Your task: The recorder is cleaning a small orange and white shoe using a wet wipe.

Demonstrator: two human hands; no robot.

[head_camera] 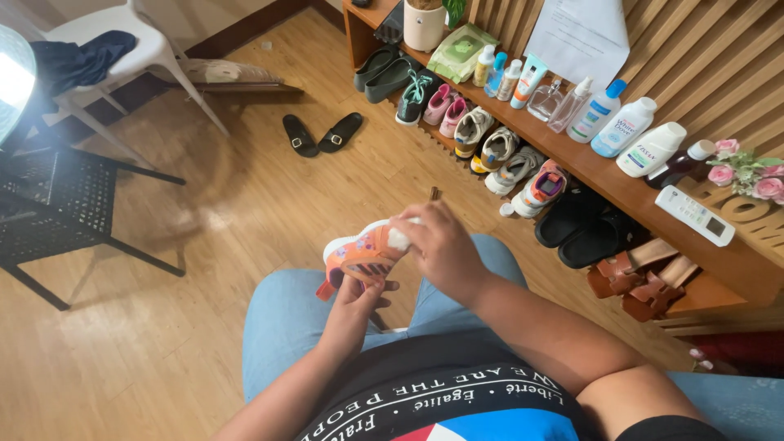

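A small orange child's shoe [359, 253] with a white sole is held above my lap. My left hand [359, 300] grips it from underneath, fingers around its heel end. My right hand [441, 249] is closed on a white wipe [398, 238] and presses it against the shoe's toe end. My knees in light blue jeans sit below both hands.
A low wooden shelf [621, 192] to the right carries bottles, a wipes pack, a remote and pink flowers, with several pairs of shoes beneath. Black sandals [320, 135] lie on the wood floor. A white chair [131, 49] and black mesh table [57, 192] stand at left.
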